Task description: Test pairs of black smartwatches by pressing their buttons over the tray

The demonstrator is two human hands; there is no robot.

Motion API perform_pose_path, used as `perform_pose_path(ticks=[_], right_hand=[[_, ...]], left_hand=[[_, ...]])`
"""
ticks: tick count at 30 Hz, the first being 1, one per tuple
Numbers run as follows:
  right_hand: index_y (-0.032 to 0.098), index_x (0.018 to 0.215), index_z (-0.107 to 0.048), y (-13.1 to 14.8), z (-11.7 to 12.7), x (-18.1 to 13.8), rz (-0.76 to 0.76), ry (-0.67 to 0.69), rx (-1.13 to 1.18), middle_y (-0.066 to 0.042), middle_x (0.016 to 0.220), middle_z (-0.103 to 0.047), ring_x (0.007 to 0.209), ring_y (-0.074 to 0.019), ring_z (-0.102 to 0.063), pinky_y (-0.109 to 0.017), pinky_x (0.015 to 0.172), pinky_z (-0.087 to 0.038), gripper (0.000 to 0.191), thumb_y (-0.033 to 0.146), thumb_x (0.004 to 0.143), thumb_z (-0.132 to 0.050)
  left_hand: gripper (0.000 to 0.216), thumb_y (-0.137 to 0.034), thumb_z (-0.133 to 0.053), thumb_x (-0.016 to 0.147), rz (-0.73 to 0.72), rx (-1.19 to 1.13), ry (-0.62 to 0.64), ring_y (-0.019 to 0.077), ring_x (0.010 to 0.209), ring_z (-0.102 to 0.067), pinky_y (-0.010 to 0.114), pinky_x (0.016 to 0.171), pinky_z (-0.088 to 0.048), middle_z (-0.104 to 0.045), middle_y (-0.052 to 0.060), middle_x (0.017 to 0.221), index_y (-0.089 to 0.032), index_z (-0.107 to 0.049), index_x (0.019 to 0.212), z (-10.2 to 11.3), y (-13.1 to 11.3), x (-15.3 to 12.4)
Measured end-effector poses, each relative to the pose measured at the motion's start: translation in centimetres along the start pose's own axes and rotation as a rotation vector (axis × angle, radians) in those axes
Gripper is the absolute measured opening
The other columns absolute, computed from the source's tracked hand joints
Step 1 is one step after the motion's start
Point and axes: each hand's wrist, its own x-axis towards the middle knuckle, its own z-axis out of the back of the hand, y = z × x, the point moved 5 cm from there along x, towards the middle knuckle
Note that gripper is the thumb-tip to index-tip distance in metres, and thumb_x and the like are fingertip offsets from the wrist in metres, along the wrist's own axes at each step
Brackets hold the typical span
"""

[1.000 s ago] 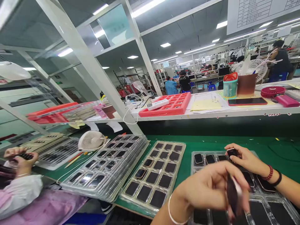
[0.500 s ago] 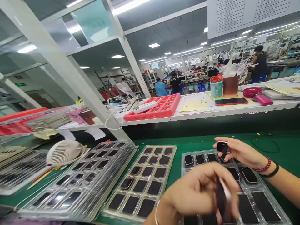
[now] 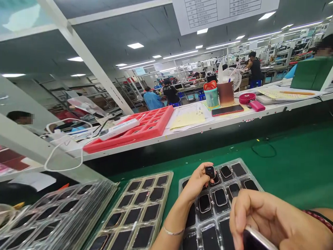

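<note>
The left hand (image 3: 196,180) pinches a small screen (image 3: 210,171) over the clear tray (image 3: 256,185). The right hand (image 3: 270,218) (nearest the camera) curls shut on another piece (image 3: 256,239). A second tray (image 3: 140,205) lies left of the clear tray.

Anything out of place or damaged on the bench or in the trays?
Nothing stands out. The left hand holds a small dark watch body over the clear tray, whose pockets hold similar pieces sitting flat. The right hand grips a dark flat piece. The empty tray beside it lies flat on the green mat.
</note>
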Motion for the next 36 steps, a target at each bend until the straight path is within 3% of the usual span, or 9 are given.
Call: perform_pose_path(ticks=[3,6,8,10,13,16,21,28,36], right_hand=[[0.02,0.096,-0.058,0.5,0.2,0.4,0.038,0.02,-0.019,-0.006,0.093,-0.062,0.07,-0.0098,-0.057,-0.018,0.06,-0.043,0.052,0.046,0.06,-0.083],[0.02,0.105,-0.057,1.6,2.4,2.3,0.18,-0.007,-0.13,-0.008,0.1,-0.062,0.067,-0.0127,-0.063,-0.02,0.055,-0.049,0.047,0.047,0.071,-0.075],[0.018,0.112,-0.057,2.3,5.5,4.2,0.262,-0.134,-0.265,-0.011,0.104,-0.062,0.069,-0.0142,-0.065,-0.022,0.054,-0.052,0.041,0.046,0.082,-0.063],[0.017,0.116,-0.055,2.5,9.3,6.0,0.285,-0.281,-0.356,-0.013,0.11,-0.061,0.074,-0.0153,-0.066,-0.023,0.057,-0.054,0.043,0.047,0.085,-0.058],[0.018,0.117,-0.053,1.7,14.6,7.9,0.21,-0.468,-0.452,-0.012,0.106,-0.063,0.073,-0.0138,-0.065,-0.022,0.057,-0.054,0.041,0.044,0.086,-0.055],[0.017,0.116,-0.052,0.3,17.4,8.6,0.111,-0.521,-0.571,-0.012,0.105,-0.063,0.069,-0.0121,-0.063,-0.023,0.055,-0.053,0.04,0.035,0.081,-0.059],[0.019,0.12,-0.049,-0.4,17.0,8.4,0.106,-0.427,-0.782,-0.01,0.112,-0.062,0.075,-0.0134,-0.063,-0.025,0.061,-0.053,0.043,0.024,0.078,-0.057],[0.018,0.114,-0.054,-0.4,15.7,8.4,0.171,-0.354,-1.003,-0.007,0.109,-0.062,0.075,-0.0143,-0.063,-0.031,0.073,-0.053,0.035,0.02,0.08,-0.049],[0.019,0.116,-0.054,-0.5,15.7,8.4,0.175,-0.331,-1.022,-0.006,0.11,-0.061,0.08,-0.0149,-0.063,-0.031,0.077,-0.052,0.042,0.012,0.074,-0.048]], left_hand=[[0.046,-0.012,-0.049,0.063,-0.005,0.039,-0.028,0.0101,0.063,-0.058,0.019,0.049,-0.032,-0.061,0.004,0.088,-0.016,-0.049,0.109,-0.1,-0.2,-0.3],[0.043,-0.012,-0.051,0.065,-0.035,0.043,-0.074,0.0116,0.068,-0.059,0.019,0.051,-0.034,-0.06,0.003,0.087,-0.016,-0.05,0.108,0.2,-0.3,-0.4],[0.042,-0.011,-0.05,0.065,-0.066,0.046,-0.118,0.0119,0.07,-0.059,0.018,0.051,-0.035,-0.059,0.003,0.087,-0.015,-0.05,0.107,0.7,-0.3,-0.2],[0.045,-0.009,-0.049,0.065,-0.084,0.06,-0.169,0.0116,0.07,-0.059,0.018,0.051,-0.036,-0.059,0.004,0.091,-0.015,-0.048,0.11,1.2,-0.2,-0.1],[0.049,-0.007,-0.046,0.065,-0.096,0.069,-0.231,0.0111,0.071,-0.059,0.019,0.054,-0.04,-0.059,0.005,0.097,-0.015,-0.046,0.113,1.8,0.1,0.0],[0.05,-0.004,-0.046,0.065,-0.114,0.065,-0.239,0.0125,0.076,-0.06,0.023,0.066,-0.047,-0.06,0.006,0.098,-0.016,-0.048,0.113,1.9,0.4,0.1],[0.049,-0.002,-0.051,0.065,-0.182,0.12,-0.235,0.0143,0.086,-0.059,0.026,0.078,-0.049,-0.061,0.005,0.098,-0.017,-0.053,0.111,1.8,0.8,0.3],[0.034,-0.008,-0.052,0.072,-0.148,0.219,-0.191,0.0098,0.062,-0.056,0.023,0.063,-0.047,-0.061,0.002,0.082,-0.016,-0.058,0.105,1.5,1.1,0.2],[0.045,-0.003,-0.052,0.066,-0.183,0.263,-0.182,0.0139,0.08,-0.058,0.026,0.074,-0.048,-0.062,0.004,0.096,-0.018,-0.057,0.108,1.4,1.4,0.3]])
